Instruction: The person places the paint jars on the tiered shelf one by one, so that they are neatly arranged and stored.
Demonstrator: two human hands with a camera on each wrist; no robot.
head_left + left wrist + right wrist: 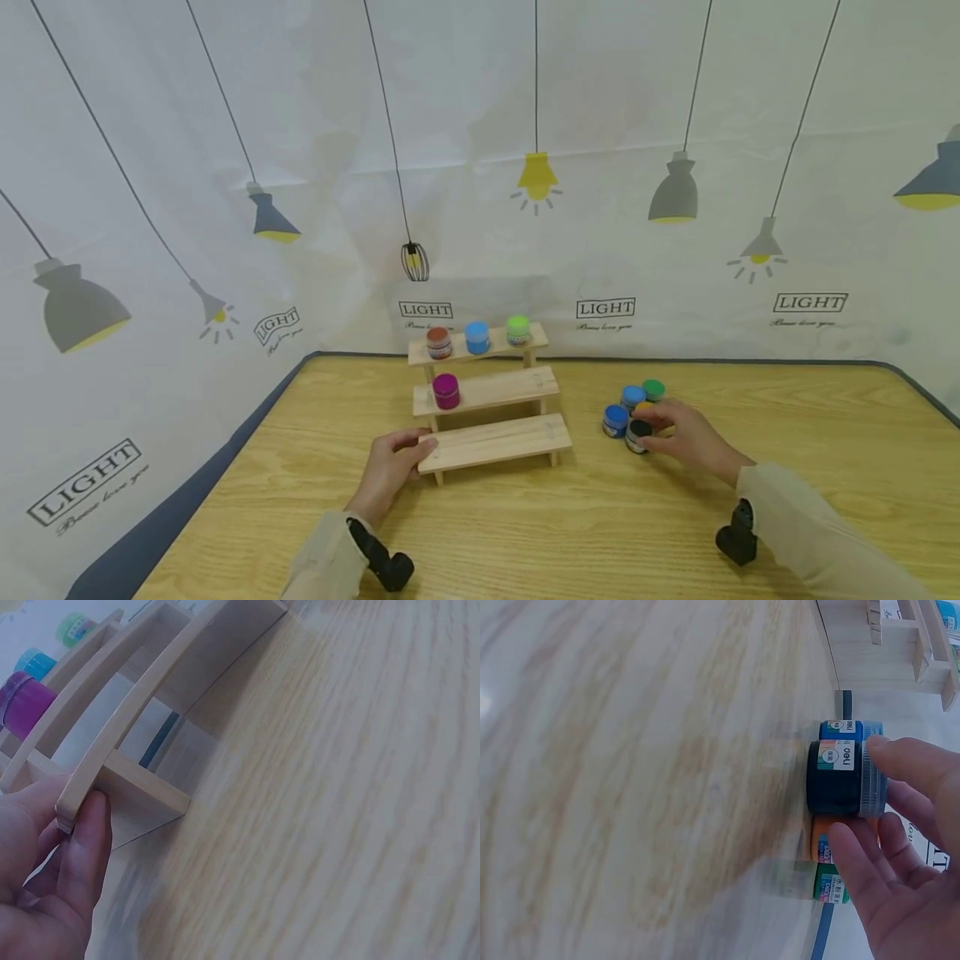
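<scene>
A three-tier wooden stand (491, 442) is gripped at the left end of its lowest step by my left hand (390, 467), thumb on top and fingers beneath (86, 847). On the top step sit a reddish-brown jar (439, 343), a light blue jar (477, 338) and a lime green jar (518, 331). A purple jar (446, 392) is on the middle step's left. My right hand (686, 437) holds a black paint jar (836, 778) between thumb and fingers. Clustered around it are a dark blue jar (616, 422), a lighter blue jar (633, 396), a partly hidden orange jar (823, 838) and a green jar (654, 389).
The wood-grain table (525, 533) runs back to a dark-edged white cloth backdrop (480, 217) printed with hanging lamps. Each sleeved forearm carries a black wrist camera, one on the left (382, 558) and one on the right (738, 537).
</scene>
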